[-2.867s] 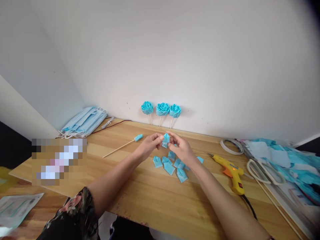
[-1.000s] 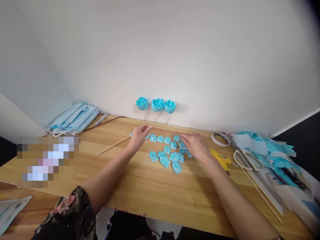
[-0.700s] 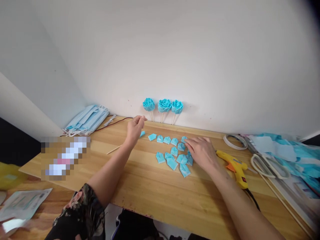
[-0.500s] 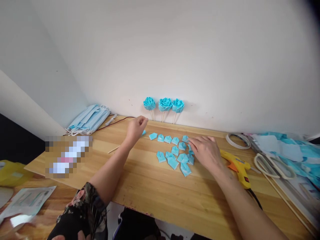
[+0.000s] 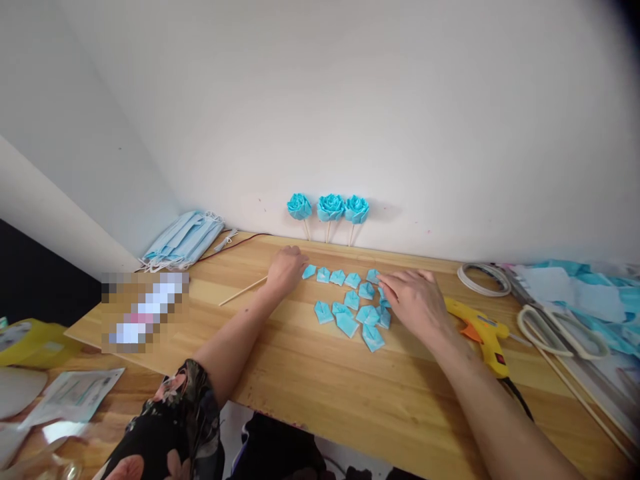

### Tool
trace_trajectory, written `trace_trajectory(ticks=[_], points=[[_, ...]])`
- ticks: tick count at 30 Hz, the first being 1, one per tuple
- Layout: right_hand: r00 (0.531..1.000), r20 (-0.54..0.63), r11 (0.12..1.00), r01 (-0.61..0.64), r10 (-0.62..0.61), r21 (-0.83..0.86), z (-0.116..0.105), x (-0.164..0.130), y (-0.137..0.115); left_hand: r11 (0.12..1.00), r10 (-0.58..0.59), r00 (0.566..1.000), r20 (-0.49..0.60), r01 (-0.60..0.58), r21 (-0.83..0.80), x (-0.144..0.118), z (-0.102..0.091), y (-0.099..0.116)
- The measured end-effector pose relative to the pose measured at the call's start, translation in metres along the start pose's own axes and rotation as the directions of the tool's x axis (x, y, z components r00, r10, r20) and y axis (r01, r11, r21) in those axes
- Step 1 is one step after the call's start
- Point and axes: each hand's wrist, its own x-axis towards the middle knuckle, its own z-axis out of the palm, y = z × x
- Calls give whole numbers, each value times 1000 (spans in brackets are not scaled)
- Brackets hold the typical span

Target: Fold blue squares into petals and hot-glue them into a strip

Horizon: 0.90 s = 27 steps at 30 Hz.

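My left hand (image 5: 288,270) is low over the table, its fingers curled down and their tips hidden. Just right of it lies a folded blue fabric piece (image 5: 309,271), the first in a row of similar pieces (image 5: 338,277). My right hand (image 5: 414,298) hovers at the row's right end, fingers stretched toward another folded piece (image 5: 373,276) and its thumb over a partly covered one (image 5: 384,297). More folded pieces (image 5: 346,323) lie below, some overlapping. Beside my left wrist is a thin wooden stick (image 5: 243,291).
Three blue fabric roses (image 5: 331,208) on sticks lean against the wall. A stack of face masks (image 5: 184,239) is at back left. At right are a yellow glue gun (image 5: 483,333), a roll of tape (image 5: 484,279), scissors (image 5: 563,333) and blue scraps (image 5: 590,293).
My left hand has come down and a little right, closer to the row, and shows more of the stick. My right hand has hardly moved.
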Motion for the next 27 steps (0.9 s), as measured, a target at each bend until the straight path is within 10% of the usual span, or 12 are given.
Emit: trace_trajectory(ticks=[7,18,27], points=[[1000,-22,1000,9,-9,19,-1,-1,0,979,-205,951,-233,199,-49,-1,-23,-27],[999,-48,998,9,-6,61,-2,0,3,994,-22,997,68,30,-109,-4,-3,10],[999,-50,998,9,-6,69,-3,0,0,1000,-21,996,89,22,-16,-5,11,14]])
